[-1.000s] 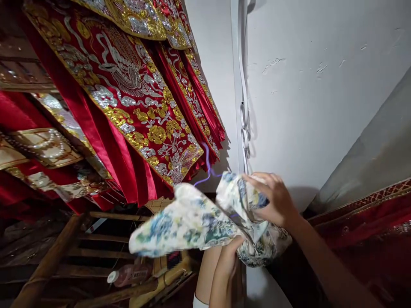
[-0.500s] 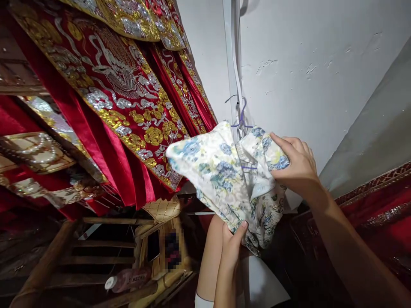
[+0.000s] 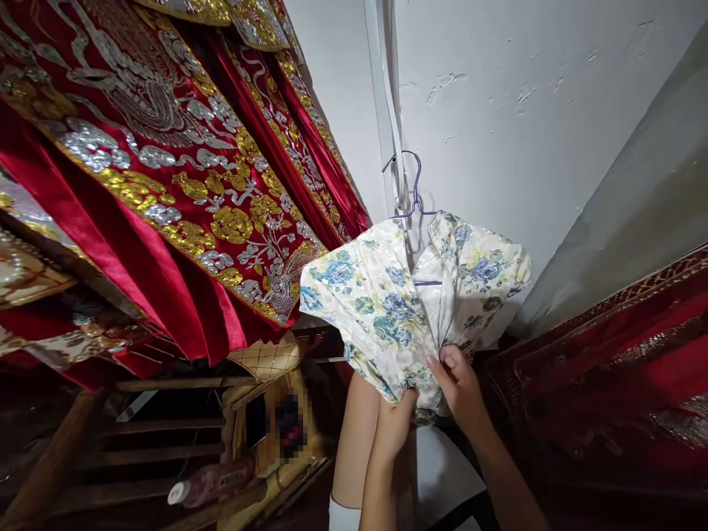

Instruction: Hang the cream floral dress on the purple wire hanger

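Note:
A white garment with blue flowers (image 3: pixel 387 302) hangs on a purple wire hanger (image 3: pixel 412 193) whose hook is caught on a white strap (image 3: pixel 387 110) running down the wall. My left hand (image 3: pixel 395 420) grips the garment's lower edge from below. My right hand (image 3: pixel 459 387) pinches the cloth at its front opening, just right of the left hand. Both hands are closed on the fabric.
Red robes with gold and silver embroidery (image 3: pixel 182 177) hang at the left, close to the garment. More red cloth (image 3: pixel 619 369) lies at the right. Bamboo furniture (image 3: pixel 182 442) and a plastic bottle (image 3: pixel 204 483) are below left. A white wall (image 3: pixel 525 110) is behind.
The garment has risen and now hangs from the strap by its hanger. My right hand has dropped from its shoulder to the lower front beside my left hand.

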`<state>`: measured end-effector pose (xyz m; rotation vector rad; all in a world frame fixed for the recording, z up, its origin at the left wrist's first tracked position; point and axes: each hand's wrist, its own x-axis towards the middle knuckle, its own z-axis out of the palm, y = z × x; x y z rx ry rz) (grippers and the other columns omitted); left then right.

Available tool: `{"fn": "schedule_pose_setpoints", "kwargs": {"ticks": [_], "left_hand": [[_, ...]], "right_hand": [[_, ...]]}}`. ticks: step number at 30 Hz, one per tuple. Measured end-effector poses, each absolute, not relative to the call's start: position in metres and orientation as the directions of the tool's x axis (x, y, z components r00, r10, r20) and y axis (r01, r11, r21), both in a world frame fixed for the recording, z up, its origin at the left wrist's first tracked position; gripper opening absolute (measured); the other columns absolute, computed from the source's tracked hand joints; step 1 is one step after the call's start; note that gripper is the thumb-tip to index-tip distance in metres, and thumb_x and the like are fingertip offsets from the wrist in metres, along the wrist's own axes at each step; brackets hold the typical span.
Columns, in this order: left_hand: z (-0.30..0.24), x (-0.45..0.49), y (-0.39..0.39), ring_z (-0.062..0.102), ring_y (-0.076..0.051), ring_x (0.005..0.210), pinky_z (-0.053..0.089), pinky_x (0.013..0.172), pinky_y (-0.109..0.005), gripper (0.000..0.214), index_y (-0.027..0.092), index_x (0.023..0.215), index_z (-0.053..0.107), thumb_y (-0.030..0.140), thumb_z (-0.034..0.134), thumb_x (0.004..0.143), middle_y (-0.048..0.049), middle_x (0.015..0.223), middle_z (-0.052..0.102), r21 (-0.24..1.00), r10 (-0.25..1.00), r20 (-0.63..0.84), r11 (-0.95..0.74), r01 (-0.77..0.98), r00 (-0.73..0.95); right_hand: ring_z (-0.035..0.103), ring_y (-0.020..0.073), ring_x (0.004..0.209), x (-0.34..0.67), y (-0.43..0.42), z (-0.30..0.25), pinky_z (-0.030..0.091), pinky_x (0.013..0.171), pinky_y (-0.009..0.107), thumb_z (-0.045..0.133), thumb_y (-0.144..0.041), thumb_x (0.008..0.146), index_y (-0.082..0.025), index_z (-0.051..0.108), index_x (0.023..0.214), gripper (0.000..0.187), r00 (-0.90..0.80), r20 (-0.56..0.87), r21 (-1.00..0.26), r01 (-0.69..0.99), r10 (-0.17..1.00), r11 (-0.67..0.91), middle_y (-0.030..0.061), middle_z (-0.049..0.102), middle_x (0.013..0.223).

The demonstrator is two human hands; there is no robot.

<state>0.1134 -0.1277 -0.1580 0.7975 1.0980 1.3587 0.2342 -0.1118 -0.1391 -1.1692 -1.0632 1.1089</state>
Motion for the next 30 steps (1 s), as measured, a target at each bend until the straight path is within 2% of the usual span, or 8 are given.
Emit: {"fn": "schedule_pose_setpoints", "kwargs": {"ticks": [4,9,12,16,18,20,23,30], "left_hand": [[-0.157,0.109,-0.129,0.048,-0.033,0.145,0.025,0.127,-0.048,0.048,0.018,0.116,0.072,0.023,0.080,0.069,-0.0141,0.129,0.071,0.940,0.985,-0.125,0.079,-0.333,-0.119],[-0.166,0.114,-0.131,0.050,-0.035,0.143,0.027,0.126,-0.050,0.051,0.018,0.117,0.070,0.022,0.079,0.067,-0.0143,0.126,0.072,0.929,0.980,-0.161,0.111,-0.352,-0.114],[-0.174,0.112,-0.129,0.049,-0.036,0.143,0.030,0.124,-0.050,0.058,0.019,0.122,0.065,0.024,0.080,0.066,-0.0143,0.129,0.069,0.956,0.961,-0.153,0.086,-0.280,-0.230],[-0.176,0.113,-0.126,0.051,-0.032,0.137,0.037,0.118,-0.048,0.067,0.023,0.136,0.046,0.031,0.076,0.076,-0.0146,0.142,0.055,0.981,0.805,0.087,-0.172,-0.090,-0.587],[-0.174,0.119,-0.128,0.050,-0.029,0.135,0.038,0.116,-0.044,0.054,0.025,0.131,0.046,0.030,0.071,0.083,-0.0131,0.141,0.051,0.947,0.718,0.276,-0.316,0.054,-0.639],[-0.173,0.128,-0.133,0.051,-0.027,0.131,0.039,0.114,-0.041,0.037,0.024,0.120,0.054,0.026,0.068,0.086,-0.0116,0.133,0.054,0.924,0.793,0.381,-0.347,0.161,-0.476],[-0.172,0.143,-0.139,0.057,-0.026,0.119,0.043,0.108,-0.040,0.035,0.022,0.122,0.057,0.020,0.064,0.088,-0.0105,0.121,0.060,0.953,0.958,0.254,-0.224,0.204,-0.135],[-0.164,0.153,-0.132,0.060,-0.024,0.107,0.046,0.097,-0.035,0.026,0.022,0.121,0.057,0.027,0.057,0.095,-0.0077,0.114,0.066,0.980,0.945,0.098,-0.145,0.134,0.312]], "right_hand": [[0.056,0.0217,0.077,0.253,-0.105,-0.126,0.047,0.072,0.030,0.066,-0.063,0.086,-0.023,0.052,0.078,0.043,-0.066,-0.004,-1.000,-0.021,0.998,-0.006,0.0025,0.060,0.077],[0.036,0.0161,0.057,0.268,-0.117,-0.130,0.032,0.054,0.030,0.054,-0.069,0.090,-0.024,0.038,0.063,0.055,0.045,-0.048,-0.990,0.127,0.998,-0.054,-0.0025,0.037,0.058],[0.038,0.0158,0.055,0.276,-0.120,-0.135,0.032,0.054,0.030,0.054,-0.066,0.092,-0.024,0.039,0.060,0.055,0.046,-0.042,-0.990,0.131,0.998,-0.048,-0.0020,0.040,0.057],[0.042,0.0159,0.055,0.282,-0.118,-0.146,0.033,0.055,0.031,0.056,-0.064,0.091,-0.023,0.047,0.061,0.052,0.030,-0.083,-0.990,0.113,0.996,-0.086,-0.0010,0.049,0.057],[0.044,0.0159,0.055,0.282,-0.117,-0.153,0.033,0.056,0.031,0.059,-0.062,0.089,-0.022,0.048,0.059,0.051,0.015,-0.106,-0.987,0.120,0.994,-0.107,-0.0012,0.050,0.056],[0.046,0.0165,0.056,0.282,-0.118,-0.158,0.035,0.058,0.031,0.059,-0.061,0.088,-0.022,0.049,0.057,0.051,-0.007,-0.123,-0.984,0.135,0.992,-0.121,-0.0009,0.052,0.055],[0.050,0.0175,0.058,0.284,-0.121,-0.160,0.038,0.059,0.031,0.058,-0.060,0.088,-0.022,0.051,0.059,0.048,-0.021,-0.125,-0.982,0.148,0.992,-0.121,-0.0008,0.053,0.056],[0.050,0.0191,0.066,0.295,-0.125,-0.150,0.041,0.062,0.030,0.056,-0.064,0.089,-0.021,0.055,0.068,0.049,0.061,-0.055,-0.979,0.195,0.997,-0.066,-0.0001,0.054,0.064]]}}
